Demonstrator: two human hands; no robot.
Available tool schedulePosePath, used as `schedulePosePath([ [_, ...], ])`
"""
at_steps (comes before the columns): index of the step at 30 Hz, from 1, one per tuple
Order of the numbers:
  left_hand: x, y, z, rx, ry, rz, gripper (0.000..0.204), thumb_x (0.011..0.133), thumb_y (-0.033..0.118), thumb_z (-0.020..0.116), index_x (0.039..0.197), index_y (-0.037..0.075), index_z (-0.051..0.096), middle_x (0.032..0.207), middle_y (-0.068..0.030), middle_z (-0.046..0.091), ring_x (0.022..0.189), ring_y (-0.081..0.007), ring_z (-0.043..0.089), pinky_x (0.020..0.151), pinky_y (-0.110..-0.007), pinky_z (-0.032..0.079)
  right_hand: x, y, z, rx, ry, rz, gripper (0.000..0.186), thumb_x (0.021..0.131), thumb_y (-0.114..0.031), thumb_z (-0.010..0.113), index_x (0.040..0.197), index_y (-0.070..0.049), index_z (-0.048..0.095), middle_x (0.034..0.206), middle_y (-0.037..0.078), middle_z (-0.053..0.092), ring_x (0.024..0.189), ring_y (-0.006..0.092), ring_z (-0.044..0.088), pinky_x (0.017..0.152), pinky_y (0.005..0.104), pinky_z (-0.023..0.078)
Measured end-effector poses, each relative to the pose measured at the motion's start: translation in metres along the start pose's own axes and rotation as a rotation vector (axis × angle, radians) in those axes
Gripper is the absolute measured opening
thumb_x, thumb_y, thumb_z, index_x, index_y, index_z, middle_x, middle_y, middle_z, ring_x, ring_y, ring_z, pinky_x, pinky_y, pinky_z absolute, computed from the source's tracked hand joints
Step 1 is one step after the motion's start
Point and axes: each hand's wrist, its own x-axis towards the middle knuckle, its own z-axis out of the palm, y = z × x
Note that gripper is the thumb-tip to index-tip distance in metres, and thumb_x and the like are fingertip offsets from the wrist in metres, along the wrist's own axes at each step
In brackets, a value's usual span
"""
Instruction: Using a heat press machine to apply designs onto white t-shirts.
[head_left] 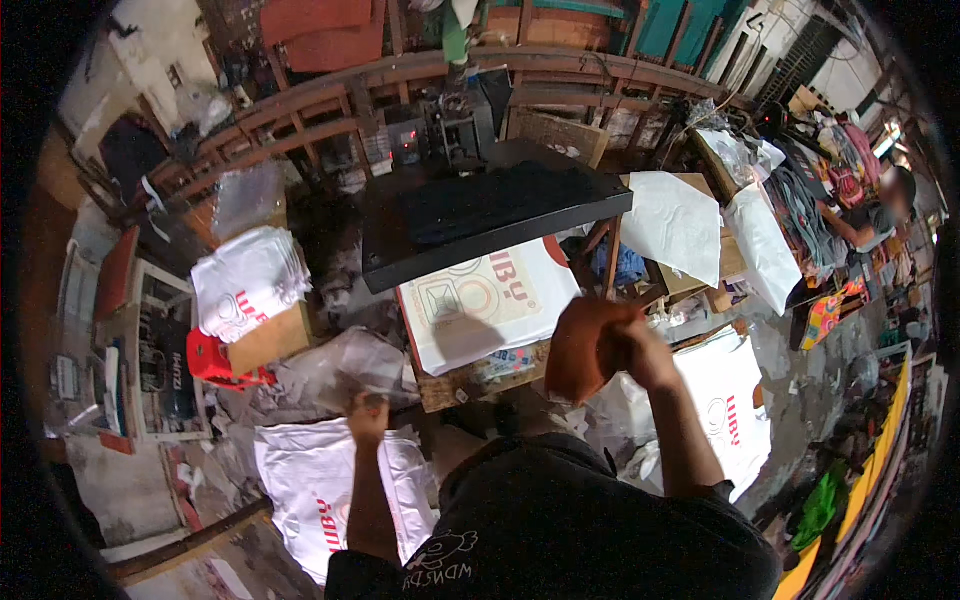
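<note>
My right hand (640, 345) grips a reddish-brown cloth pad (580, 345) held up in front of me, just right of a white printed bag (490, 305) lying on the lower plate of a heat press. The press's black upper plate (480, 215) is raised above that bag. My left hand (368, 415) is lower left and pinches the edge of a clear plastic sheet (350, 365). Below it lies a white printed bag (310, 480).
A stack of white printed bags (250, 280) rests on a cardboard box (270, 340) to the left, beside a red stool (215, 362). More white bags (735, 400) lie to the right. A person (880, 210) sits at far right among clutter. Wooden rails (420, 80) run behind the press.
</note>
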Motion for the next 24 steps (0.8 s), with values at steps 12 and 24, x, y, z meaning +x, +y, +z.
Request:
schedulePosePath([
  [12, 0.006, 0.076, 0.12, -0.998, -0.19, -0.096, 0.044, 0.09, 0.013, 0.081, 0.126, 0.005, 0.057, 0.11, -0.003, 0.064, 0.102, -0.0176, 0.059, 0.094, -0.033, 0.048, 0.131, -0.197, 0.109, -1.521, 0.14, -0.589, 0.042, 0.101, -0.04, 0.048, 0.11, -0.005, 0.068, 0.103, 0.027, 0.07, 0.098, 0.0467, 0.066, 0.086, 0.0525, 0.053],
  [24, -0.03, 0.157, 0.055, -0.941, -0.426, -0.343, 0.033, 0.099, 0.032, 0.07, 0.117, 0.004, 0.072, 0.103, -0.0056, 0.071, 0.09, -0.0126, 0.065, 0.069, -0.027, 0.052, 0.038, 0.027, 0.053, -0.827, -0.419, -0.095, 0.051, 0.102, -0.053, 0.057, 0.115, -0.006, 0.074, 0.098, 0.01, 0.075, 0.09, 0.0192, 0.069, 0.084, 0.0381, 0.057],
])
